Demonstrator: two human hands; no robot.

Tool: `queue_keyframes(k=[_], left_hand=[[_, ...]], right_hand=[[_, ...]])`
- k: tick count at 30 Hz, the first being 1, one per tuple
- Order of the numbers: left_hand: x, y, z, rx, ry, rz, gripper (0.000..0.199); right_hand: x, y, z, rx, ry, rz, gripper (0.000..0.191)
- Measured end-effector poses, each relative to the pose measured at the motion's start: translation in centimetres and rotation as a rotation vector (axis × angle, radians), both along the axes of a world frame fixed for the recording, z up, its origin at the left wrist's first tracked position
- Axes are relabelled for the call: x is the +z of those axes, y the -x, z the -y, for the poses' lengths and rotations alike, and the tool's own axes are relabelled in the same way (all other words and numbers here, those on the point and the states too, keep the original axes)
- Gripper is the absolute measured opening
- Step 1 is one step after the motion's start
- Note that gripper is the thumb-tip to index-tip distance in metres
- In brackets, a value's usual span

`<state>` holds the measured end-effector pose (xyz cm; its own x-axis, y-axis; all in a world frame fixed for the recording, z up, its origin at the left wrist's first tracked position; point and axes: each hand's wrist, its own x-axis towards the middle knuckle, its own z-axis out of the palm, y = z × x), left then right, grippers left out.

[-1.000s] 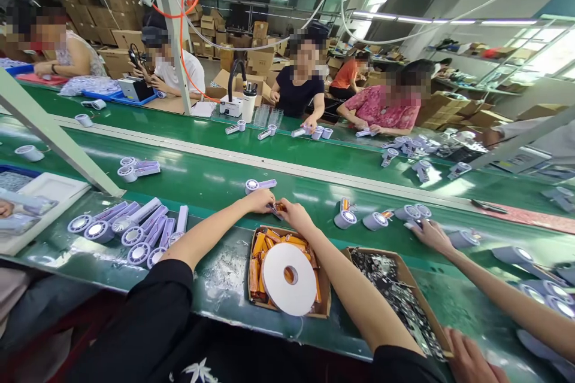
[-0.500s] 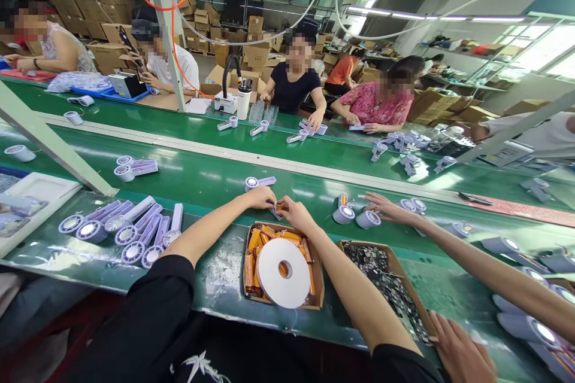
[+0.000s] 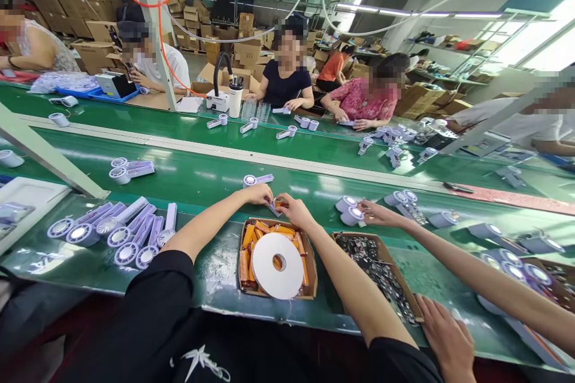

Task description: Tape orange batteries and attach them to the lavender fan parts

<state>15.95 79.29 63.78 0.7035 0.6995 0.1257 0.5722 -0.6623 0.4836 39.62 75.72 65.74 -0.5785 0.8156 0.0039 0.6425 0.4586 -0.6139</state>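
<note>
My left hand [image 3: 260,194] and my right hand [image 3: 288,207] meet above the front edge of the green belt. Between them is a small lilac fan handle [image 3: 274,208] with an orange piece at it; the fingers of both hands are closed around it. Just below, a cardboard box [image 3: 313,293] holds orange battery cells [image 3: 245,264], with a white tape roll [image 3: 265,266] lying on top. Behind my hands a lilac fan [image 3: 257,180] rests on the belt.
Several lilac fans [image 3: 121,236] lie to the left. At right, a box of circuit boards [image 3: 377,278] stands beside a neighbour's hand [image 3: 444,329]; their other hand [image 3: 380,214] touches fans [image 3: 350,212]. A slanted post [image 3: 54,155] rises at left. People sit opposite.
The neighbour's outstretched hand has come to the two fans, which now sit closer together. Across the belt, a person's hand has drawn back from the fans. My hands stay together at the handle.
</note>
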Motion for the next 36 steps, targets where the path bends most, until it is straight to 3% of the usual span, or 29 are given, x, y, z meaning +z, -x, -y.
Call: queue_keyframes(k=[4,9,13,18,23,27,28,30,32,33,36], left_hand=[[0.3,-0.4,0.3,0.089,0.045,0.011,0.007],[0.2,-1.8,1.2,0.303,0.081,0.045,0.015],[0.3,-3.5,1.6,0.444,0.112,0.102,0.024],[0.9,-4.5,2.2,0.499,0.174,0.142,0.022],[3.3,-5.7,2.0,0.592,0.194,0.128,0.029],[6.6,-6.4,4.1,0.646,0.139,0.134,0.043],[7.4,-6.3,5.7,0.609,0.111,0.146,0.049],[8.6,-5.7,10.1,0.380,0.051,0.151,0.061],[9.2,-4.7,15.5,-0.046,-0.006,0.082,0.062],[9.3,-4.1,18.1,-0.158,-0.028,0.023,0.060],[9.5,-2.7,23.7,-0.187,-0.069,-0.127,0.057]], right_hand=[[0.0,-0.6,0.1,-0.012,-0.027,0.049,0.030],[0.4,-0.5,-0.1,0.003,-0.068,0.180,0.031],[0.9,0.7,-0.3,0.033,-0.100,0.353,0.038],[1.3,2.9,-0.3,0.032,-0.099,0.524,0.036],[4.5,2.6,-0.3,0.052,-0.096,0.503,0.033],[8.0,-1.6,3.2,0.004,-0.192,0.304,0.040],[8.5,-3.1,4.9,-0.027,-0.214,0.201,0.041],[8.6,-6.2,9.2,-0.103,-0.226,-0.057,0.039],[7.8,-8.9,13.7,-0.179,-0.177,-0.281,0.034],[7.1,-9.9,15.8,-0.213,-0.135,-0.352,0.033],[5.2,-11.4,20.2,-0.328,-0.018,-0.481,0.036]])
